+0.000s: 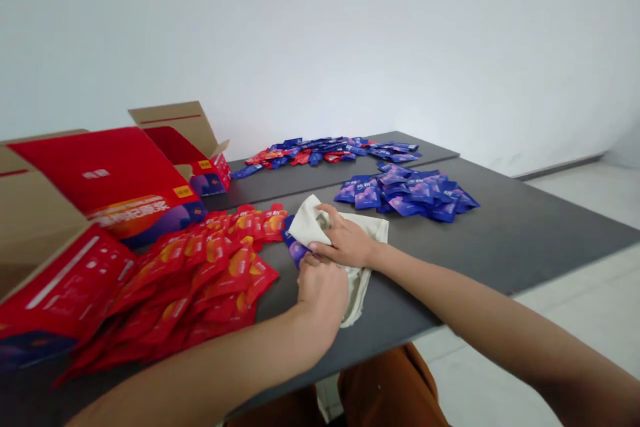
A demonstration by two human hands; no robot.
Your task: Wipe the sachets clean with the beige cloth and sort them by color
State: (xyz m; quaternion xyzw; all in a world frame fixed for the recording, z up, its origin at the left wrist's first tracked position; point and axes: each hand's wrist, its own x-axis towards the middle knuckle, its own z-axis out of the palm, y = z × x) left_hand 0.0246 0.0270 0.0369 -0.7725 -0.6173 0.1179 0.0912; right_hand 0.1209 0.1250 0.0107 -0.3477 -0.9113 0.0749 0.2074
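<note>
Near the front edge of the grey table, my right hand point(347, 237) grips a cream cloth point(373, 227), part of it bunched up under the fingers. A single blue-purple sachet point(296, 248) lies partly beneath the cloth. My left hand point(323, 283) is closed at the sachet's near end, with its fingers pinched down on it. The rest of the cloth spreads out behind and under both hands. To the left lies a heap of red sachets point(215, 267); beyond my right hand is a pile of blue-purple sachets point(410, 190).
An open red carton point(115, 180) stands at the left, its flap leaning over the red heap. Behind it is a second open carton point(210, 173). Mixed blue and red sachets point(325, 149) lie on the far table. A white wall point(350, 40) rises behind.
</note>
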